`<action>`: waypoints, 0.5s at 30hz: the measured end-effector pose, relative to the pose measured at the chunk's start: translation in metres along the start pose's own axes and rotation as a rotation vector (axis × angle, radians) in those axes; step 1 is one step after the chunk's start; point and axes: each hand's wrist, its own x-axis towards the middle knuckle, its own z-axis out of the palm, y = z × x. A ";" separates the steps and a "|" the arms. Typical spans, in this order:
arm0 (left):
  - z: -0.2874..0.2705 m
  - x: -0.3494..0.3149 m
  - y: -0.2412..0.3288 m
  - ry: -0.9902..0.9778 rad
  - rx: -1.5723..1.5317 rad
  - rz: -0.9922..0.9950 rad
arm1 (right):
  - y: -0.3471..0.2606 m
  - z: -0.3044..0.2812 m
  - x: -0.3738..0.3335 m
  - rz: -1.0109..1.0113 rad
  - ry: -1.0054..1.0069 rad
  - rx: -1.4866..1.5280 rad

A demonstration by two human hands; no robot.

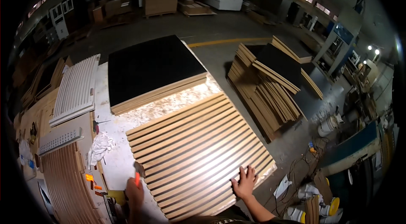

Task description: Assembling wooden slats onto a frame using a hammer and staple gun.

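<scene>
A slatted wood panel (198,156), pale strips with dark grooves between them, lies on the white worktable (120,139) in front of me. At its left edge my left hand (134,192) is closed round an orange-handled tool (137,178) with a broad dark head, scraper-like in shape. The tool's head (139,168) is beside or against the panel's edge; I cannot tell which. My right hand (245,182) rests with spread fingers on the panel near its right edge, holding nothing. Beyond the panel sits a stack of black-faced boards (154,69).
A crumpled white cloth (100,146) and a small red-and-black tool (97,127) lie left of the panel. Further left are a white ribbed panel (78,86) and a brown slatted panel (65,177). Right of the table stands an uneven board stack (270,93); buckets (329,124) and cables are beyond it.
</scene>
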 end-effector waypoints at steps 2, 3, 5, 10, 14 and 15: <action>0.025 -0.047 0.024 0.037 -0.075 0.019 | 0.001 -0.003 0.000 0.003 0.022 0.019; 0.029 -0.067 0.038 -0.035 -0.033 -0.035 | 0.001 -0.003 -0.001 0.005 0.027 0.031; 0.035 -0.094 0.060 0.074 0.040 -0.054 | 0.003 -0.001 -0.001 -0.007 0.017 0.051; 0.041 -0.111 0.081 0.120 0.086 -0.146 | 0.006 -0.008 -0.005 -0.055 -0.037 0.076; 0.060 -0.126 0.076 0.312 0.054 -0.094 | 0.015 -0.011 0.002 -0.092 -0.039 0.108; 0.060 -0.134 0.080 0.294 0.047 -0.108 | 0.021 -0.012 0.007 -0.125 -0.019 0.104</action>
